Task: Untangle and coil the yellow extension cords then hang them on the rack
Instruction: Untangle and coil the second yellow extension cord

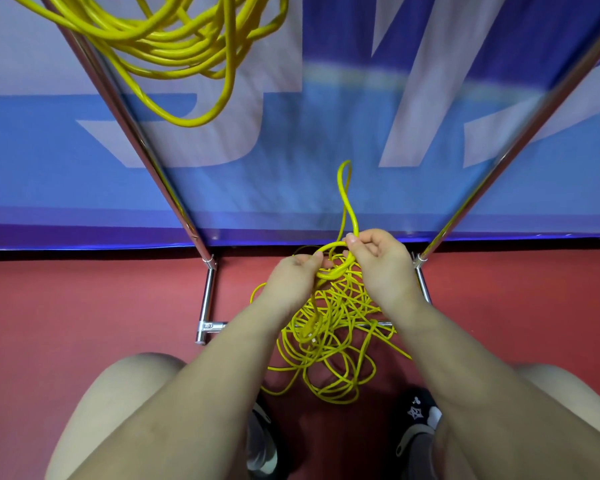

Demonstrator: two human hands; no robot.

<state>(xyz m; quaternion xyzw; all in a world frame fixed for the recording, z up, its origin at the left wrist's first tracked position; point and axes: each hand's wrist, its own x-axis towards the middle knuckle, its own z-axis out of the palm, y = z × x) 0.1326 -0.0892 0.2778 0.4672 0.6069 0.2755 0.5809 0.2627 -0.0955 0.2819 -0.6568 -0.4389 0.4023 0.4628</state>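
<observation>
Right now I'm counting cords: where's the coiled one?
In the head view's upper left, the coiled cord hangs beside the left rack pole, well above the tangle on the floor.

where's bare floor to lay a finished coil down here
Bare red floor lies left of the rack's chrome foot, and more right of the other foot. Between the feet it is crowded: the tangled cord fills it, under both hands, left and right.

Forearms stretched forward, both hands close together: left hand pinching with curled fingers, right hand pinching beside it.
</observation>
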